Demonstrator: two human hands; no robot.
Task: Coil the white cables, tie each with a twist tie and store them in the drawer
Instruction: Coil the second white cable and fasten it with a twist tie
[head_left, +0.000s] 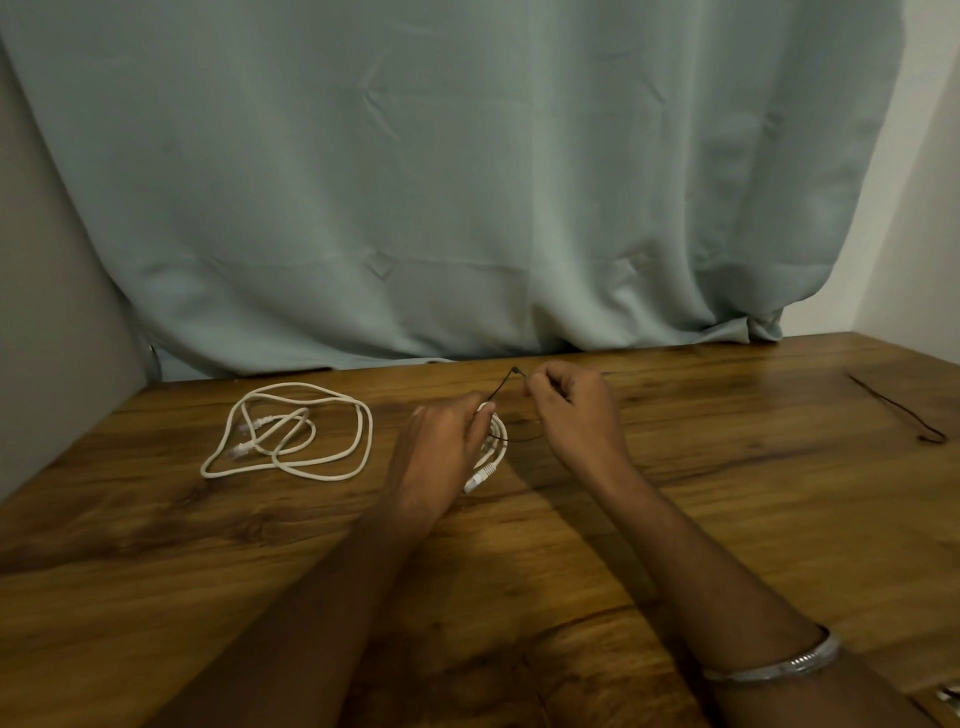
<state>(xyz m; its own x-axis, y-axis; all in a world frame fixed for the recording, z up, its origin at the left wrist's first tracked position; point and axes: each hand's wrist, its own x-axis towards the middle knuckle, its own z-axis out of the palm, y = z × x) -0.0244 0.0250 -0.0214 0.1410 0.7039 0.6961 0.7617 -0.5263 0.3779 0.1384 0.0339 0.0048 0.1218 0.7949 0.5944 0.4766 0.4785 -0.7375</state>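
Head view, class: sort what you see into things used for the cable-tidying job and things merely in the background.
Job:
coiled cable, held by left hand
black twist tie, pinched by right hand
loose cable
spare twist tie

Background:
curtain
wooden table
bangle

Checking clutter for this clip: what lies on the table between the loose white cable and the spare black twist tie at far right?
Head view: both hands, working a coiled cable.
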